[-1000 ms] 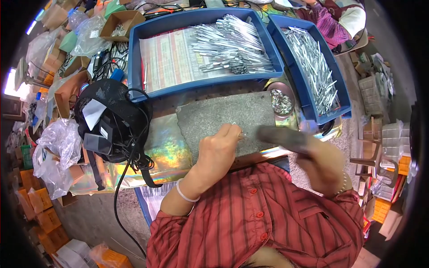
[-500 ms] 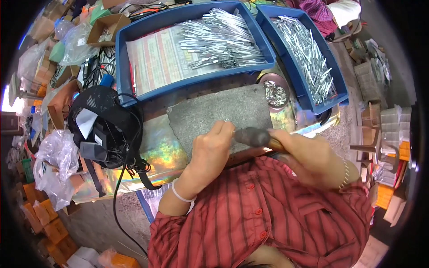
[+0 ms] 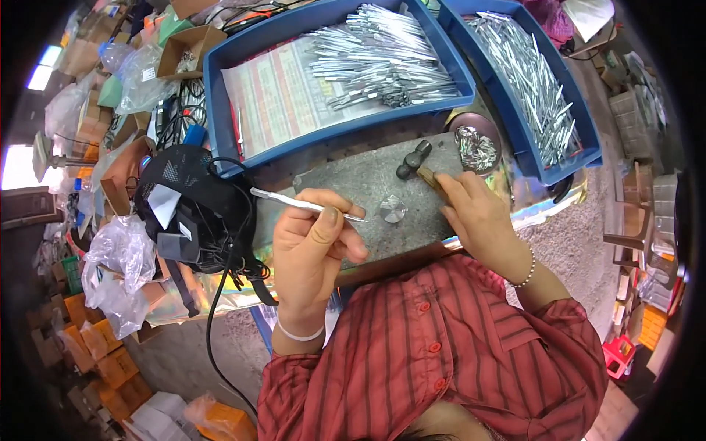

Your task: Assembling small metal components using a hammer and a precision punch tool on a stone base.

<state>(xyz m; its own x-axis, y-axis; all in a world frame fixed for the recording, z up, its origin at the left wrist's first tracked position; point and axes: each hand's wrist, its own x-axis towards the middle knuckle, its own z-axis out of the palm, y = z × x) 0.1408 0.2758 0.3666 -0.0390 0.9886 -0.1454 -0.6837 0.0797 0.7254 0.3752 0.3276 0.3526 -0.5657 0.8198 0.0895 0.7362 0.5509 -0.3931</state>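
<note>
- Metal strip: a thin silvery piece pinched in the left hand, fingers closed round it, its tip over the grey slab near the bench's front edge, just beside a small round anvil.
- Right hand is wrapped around the handle of a hammer, whose head rests on the slab.
- Progress, as I judge it: two blue trays at the back edge hold heaps of similar pieces; which are finished I cannot tell.
</note>
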